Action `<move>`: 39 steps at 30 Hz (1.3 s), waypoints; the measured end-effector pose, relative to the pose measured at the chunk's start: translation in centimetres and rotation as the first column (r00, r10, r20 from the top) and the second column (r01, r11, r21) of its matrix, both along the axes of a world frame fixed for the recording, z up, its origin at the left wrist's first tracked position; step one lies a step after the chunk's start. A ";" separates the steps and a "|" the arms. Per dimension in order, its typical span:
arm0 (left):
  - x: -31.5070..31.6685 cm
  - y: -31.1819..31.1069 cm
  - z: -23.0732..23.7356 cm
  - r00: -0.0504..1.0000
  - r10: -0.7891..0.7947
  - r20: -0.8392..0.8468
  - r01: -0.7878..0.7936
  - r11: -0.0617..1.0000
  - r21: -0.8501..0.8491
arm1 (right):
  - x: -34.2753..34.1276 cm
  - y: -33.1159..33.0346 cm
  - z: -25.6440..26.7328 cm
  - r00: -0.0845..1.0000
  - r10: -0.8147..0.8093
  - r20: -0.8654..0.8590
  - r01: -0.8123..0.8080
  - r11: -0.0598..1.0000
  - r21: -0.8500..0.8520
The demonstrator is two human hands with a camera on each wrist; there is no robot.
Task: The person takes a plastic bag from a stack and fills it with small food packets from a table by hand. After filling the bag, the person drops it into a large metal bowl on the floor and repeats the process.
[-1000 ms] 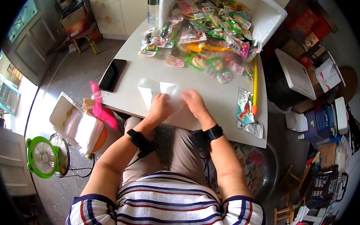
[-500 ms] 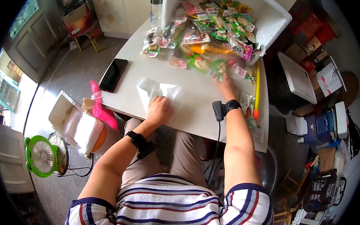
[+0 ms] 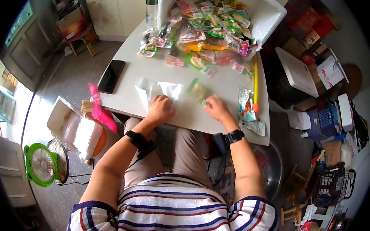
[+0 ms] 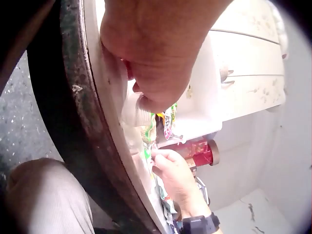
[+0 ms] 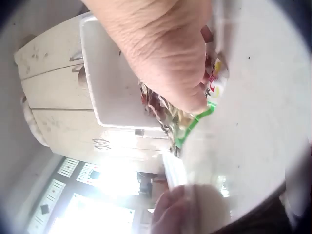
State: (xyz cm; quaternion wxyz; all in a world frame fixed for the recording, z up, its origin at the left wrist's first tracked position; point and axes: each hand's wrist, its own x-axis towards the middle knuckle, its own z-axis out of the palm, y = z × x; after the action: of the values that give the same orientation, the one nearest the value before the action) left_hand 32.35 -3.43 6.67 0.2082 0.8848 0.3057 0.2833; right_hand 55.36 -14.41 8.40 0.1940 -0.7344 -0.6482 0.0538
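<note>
A clear plastic bag (image 3: 169, 90) lies on the white table near its front edge. My left hand (image 3: 160, 110) holds the bag's near side, its fingers curled over the plastic; the fingertips are hidden in the left wrist view. Just right of the bag, my right hand (image 3: 217, 108) pinches a green-edged snack packet (image 3: 199, 92). The packet's green edge (image 5: 197, 123) shows beyond the thumb in the right wrist view. Behind both hands, many small packets (image 3: 215, 21) spill from a white foam box (image 3: 270, 20) onto the table.
A black phone (image 3: 111, 76) lies at the table's left edge, a lidded jar (image 3: 151, 13) at the back left. Along the right side are a yellow stick (image 3: 256, 79) and blue-white packets (image 3: 246, 106). Left of the table stands a box of plastic bags (image 3: 81, 131).
My right hand first reached out to the loose packets, then came back toward the bag with a green-edged packet. My left hand has stayed at the bag.
</note>
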 end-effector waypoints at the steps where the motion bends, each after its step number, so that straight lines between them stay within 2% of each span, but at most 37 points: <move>1: -0.1 -0.1 -0.1 1.000 -0.013 -0.004 0.013 1.000 0.017 | -0.2 -0.3 -0.1 0.999 -0.050 -0.015 0.051 0.996 0.076; 4: 0.2 -0.2 -0.6 1.000 0.028 0.004 -0.028 0.999 0.042 | -0.3 -0.6 -0.3 0.981 -0.170 -0.092 0.188 0.946 0.263; 7: 0.3 -0.1 -1.0 1.000 0.029 0.003 -0.029 0.999 0.046 | -1.0 0.4 0.7 0.924 -0.382 0.020 0.382 0.924 0.011; 10: 0.0 0.0 -1.0 1.000 0.001 -0.006 -0.001 0.998 0.063 | -1.3 1.3 0.0 0.923 -0.384 0.035 0.384 0.907 -0.172; 13: 0.0 -0.1 -1.0 1.000 -0.002 0.006 0.002 0.997 0.080 | -2.3 1.2 0.5 0.908 -0.398 -0.131 0.381 0.914 -0.138; 16: 0.0 -0.5 -0.7 1.000 0.025 -0.005 -0.025 0.994 0.106 | -2.0 2.2 -1.4 0.853 -0.295 -0.430 0.393 0.906 0.158; 17: 0.0 -0.6 -0.6 1.000 0.028 -0.009 -0.027 0.994 0.106 | -2.1 2.7 -1.9 0.705 -0.260 -0.660 0.464 0.873 0.152; 19: 0.1 -0.7 -0.4 0.999 0.032 -0.014 -0.030 0.994 0.105 | -3.1 3.6 -1.7 0.273 -0.110 -0.956 0.589 0.805 0.076; 22: 0.1 -0.8 -0.3 0.998 0.037 -0.042 -0.034 0.996 0.082 | -4.3 2.4 0.4 -0.150 -0.064 -0.987 0.359 0.926 -0.114; 25: 0.1 -0.8 -0.1 0.995 0.049 -0.088 -0.043 0.997 0.068 | -3.8 2.1 -1.0 -0.221 -0.116 -0.968 0.192 0.968 -0.160; 28: 0.5 -0.8 -0.2 0.996 0.068 -0.051 -0.064 0.995 0.073 | -4.0 1.4 -1.6 -0.063 0.017 -0.998 0.335 0.942 -0.005; 31: 0.9 -1.2 0.4 0.981 0.105 -0.165 -0.105 0.994 0.007 | -4.4 -0.8 -0.3 -0.084 0.265 -0.961 0.407 0.889 0.210; 32: 0.9 -1.3 0.3 0.983 0.095 -0.155 -0.096 0.995 0.001 | -4.9 -1.8 0.9 -0.099 0.285 -0.953 0.442 0.871 0.215; 36: 1.5 -1.9 0.2 0.984 0.076 -0.160 -0.080 0.997 -0.017 | -5.7 -3.7 2.7 -0.139 0.232 -0.963 0.419 0.895 0.155; 39: 2.0 -2.4 -0.4 0.990 0.104 -0.096 -0.106 0.994 -0.017 | -6.1 -3.9 1.7 -0.084 0.179 -0.980 0.400 0.907 0.131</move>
State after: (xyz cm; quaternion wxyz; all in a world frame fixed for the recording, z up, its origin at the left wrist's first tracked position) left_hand 34.39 -5.79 6.28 0.1877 0.8776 0.3647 0.2482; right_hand 49.29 -18.35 10.11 0.7495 -0.4530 -0.2255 0.4269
